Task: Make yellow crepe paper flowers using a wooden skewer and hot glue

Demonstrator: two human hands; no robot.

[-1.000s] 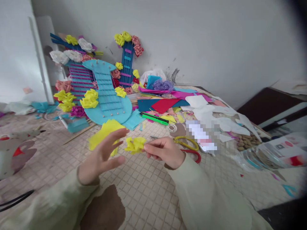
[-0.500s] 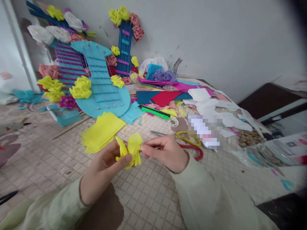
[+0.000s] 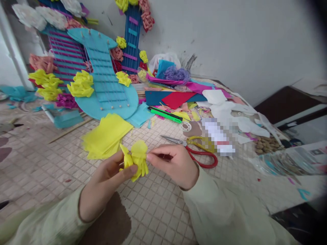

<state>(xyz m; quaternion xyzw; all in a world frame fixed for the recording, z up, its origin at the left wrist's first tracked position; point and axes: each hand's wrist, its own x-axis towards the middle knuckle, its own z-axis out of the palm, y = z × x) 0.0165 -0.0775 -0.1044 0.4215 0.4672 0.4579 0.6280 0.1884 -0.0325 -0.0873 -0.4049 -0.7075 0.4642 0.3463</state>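
A yellow paper flower [image 3: 139, 163] with folded petals is held above the table between both hands. My left hand [image 3: 107, 183] is closed round its base, thumb across the front. On the flower's right side, the thumb and fingertips of my right hand [image 3: 173, 165] pinch the edge of a petal. A fanned stack of yellow paper sheets [image 3: 106, 136] lies just beyond my left hand. Scissors [image 3: 201, 158] with red and yellow handles rest behind my right hand, blades pointing left.
A blue harp-shaped piece [image 3: 108, 81] with strings and paper flowers leans at the left back. A green box cutter [image 3: 166, 114], blue and red sheets [image 3: 180, 100], purple yarn [image 3: 176, 74] and white paper scraps [image 3: 219, 110] lie behind. Pistachio-like nuts [image 3: 265, 145] sit at the right.
The view has tilted down and shifted slightly, so the background sits higher. Both hands stay on the yellow flower, which has turned a little; more of the scissors' red handle shows.
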